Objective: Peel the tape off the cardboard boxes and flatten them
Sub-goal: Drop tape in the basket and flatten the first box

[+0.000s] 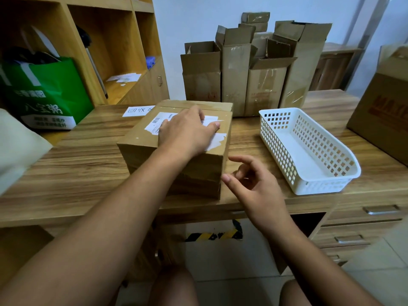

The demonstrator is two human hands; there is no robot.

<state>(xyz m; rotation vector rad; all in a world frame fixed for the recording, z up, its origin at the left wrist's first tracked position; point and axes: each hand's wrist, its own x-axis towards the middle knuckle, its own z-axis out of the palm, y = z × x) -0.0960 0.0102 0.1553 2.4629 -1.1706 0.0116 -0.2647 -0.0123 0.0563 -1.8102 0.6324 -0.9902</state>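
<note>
Right hand (254, 186) grip slack, empty; left hand (187, 131) flat on rectangular cardboard box (136, 138)

gap: bare desk (242, 133) between sealed box (136, 140) and basket (309, 151) | behind: upright boxes (242, 80)

Box (136, 140) sits mid-surface (88, 164) near the front edge. Left grip (187, 131) rests flat on its top, and right grip (254, 184) hovers just beside its near right corner. Basket (278, 149) is right of the box, big box (382, 120) at the far right edge, bag (44, 96) far left, note (136, 111) just behind-left of the box. Upright boxes (234, 80) stand in a row behind box and basket, against the wall; shelf (123, 62) behind the bag, drawers (364, 219) under the surface on the right.
</note>
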